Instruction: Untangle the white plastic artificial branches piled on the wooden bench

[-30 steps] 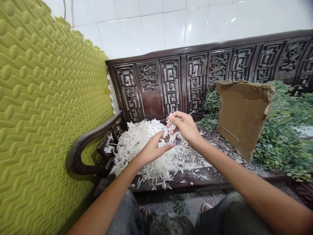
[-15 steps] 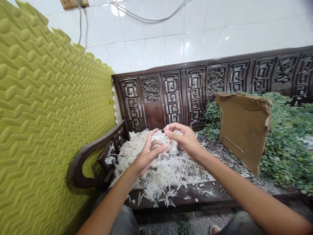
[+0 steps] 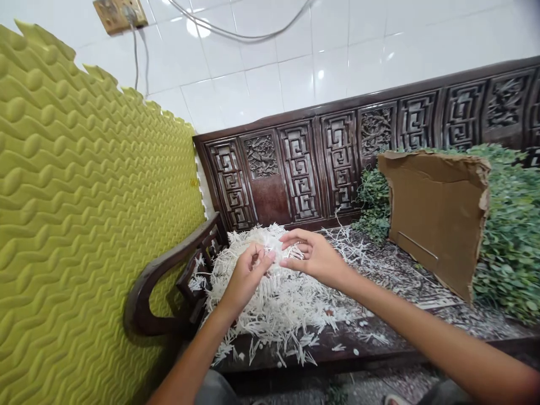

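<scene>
Together, the left hand (image 3: 247,275) and right hand (image 3: 314,260) are working at the top of a heap of white bristly sprigs (image 3: 270,315) lying on the seat of a carved dark wooden bench (image 3: 299,169). The left fingers are curling inward, the right half open; the fingers are hiding whether either hand is grasping sprigs.

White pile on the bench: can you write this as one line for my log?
left hand: on white spiky sprigs | right hand: over sprigs | place: carved wooden bench
</scene>
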The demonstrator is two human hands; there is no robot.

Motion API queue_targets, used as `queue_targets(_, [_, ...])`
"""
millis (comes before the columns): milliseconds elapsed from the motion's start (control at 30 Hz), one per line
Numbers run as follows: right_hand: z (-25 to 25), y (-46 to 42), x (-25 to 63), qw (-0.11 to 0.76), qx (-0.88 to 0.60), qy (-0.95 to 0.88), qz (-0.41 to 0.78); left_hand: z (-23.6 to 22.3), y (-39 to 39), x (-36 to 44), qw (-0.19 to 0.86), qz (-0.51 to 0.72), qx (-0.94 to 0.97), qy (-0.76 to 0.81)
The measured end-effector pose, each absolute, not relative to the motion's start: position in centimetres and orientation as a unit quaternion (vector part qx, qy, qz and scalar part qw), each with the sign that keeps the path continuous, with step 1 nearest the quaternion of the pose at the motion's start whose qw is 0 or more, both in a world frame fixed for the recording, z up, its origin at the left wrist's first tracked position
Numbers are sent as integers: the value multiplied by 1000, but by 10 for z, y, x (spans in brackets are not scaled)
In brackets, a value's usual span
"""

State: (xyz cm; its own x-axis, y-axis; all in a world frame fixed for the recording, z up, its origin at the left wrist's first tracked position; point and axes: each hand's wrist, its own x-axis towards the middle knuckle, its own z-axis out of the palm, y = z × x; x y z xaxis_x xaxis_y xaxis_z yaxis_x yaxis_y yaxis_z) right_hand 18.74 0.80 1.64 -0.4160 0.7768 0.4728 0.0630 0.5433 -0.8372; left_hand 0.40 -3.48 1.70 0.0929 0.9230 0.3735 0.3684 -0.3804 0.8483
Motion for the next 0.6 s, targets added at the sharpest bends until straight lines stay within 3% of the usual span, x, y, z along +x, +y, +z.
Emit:
queue_targets(233, [21,-6,177,448,-266,-797,307,18,-38,3,238,399,747,476])
queue_targets(600, [27,-14,170,398,-321,-817,267,23,-40,-11,157,430,751,476])
